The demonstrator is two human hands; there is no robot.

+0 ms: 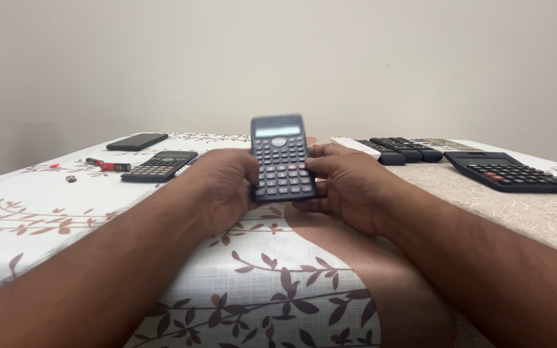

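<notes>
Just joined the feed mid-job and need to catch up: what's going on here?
A person holds a dark scientific calculator upright above the cloth-covered table, left hand and right hand gripping its lower sides. Another calculator lies to the left near a phone and small batteries. A large desk calculator and several remote controls lie to the right.

Two bare forearms, left hand (224,183), right hand (349,187), no sleeves, no jewellery
</notes>
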